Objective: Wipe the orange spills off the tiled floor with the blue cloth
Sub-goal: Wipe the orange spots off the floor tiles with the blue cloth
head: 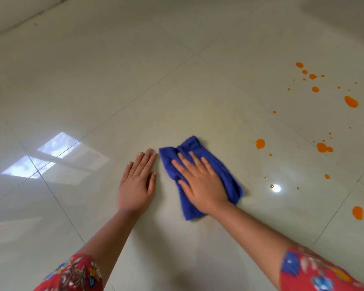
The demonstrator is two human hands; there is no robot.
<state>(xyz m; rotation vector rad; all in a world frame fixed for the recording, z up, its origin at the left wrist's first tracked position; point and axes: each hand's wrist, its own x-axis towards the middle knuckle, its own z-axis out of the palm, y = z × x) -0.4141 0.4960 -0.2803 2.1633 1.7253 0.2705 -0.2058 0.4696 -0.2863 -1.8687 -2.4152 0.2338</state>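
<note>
The cloth (225, 177) lies crumpled flat on the floor (177, 91), in the middle of the view. Its long axis runs away from the person, the far end leaning left and the near end right. The right hand (198, 181) presses down on it, palm flat, fingers straight and slightly spread, pointing along the cloth toward its far end. The left hand (138, 181) rests flat on bare tile just left of the cloth, fingers together and thumb apart; whether its fingertips touch the cloth cannot be told.

Right of the cloth are the spills: one blob (260, 143) near its far end, more drops (324, 147) beyond, a big splash (351, 101) and a scatter (312, 76) farther off, and another blob (357, 212) at the right edge. Both sleeves (72, 274) are red and flowered. Window reflections (57, 143) shine on the tiles at left.
</note>
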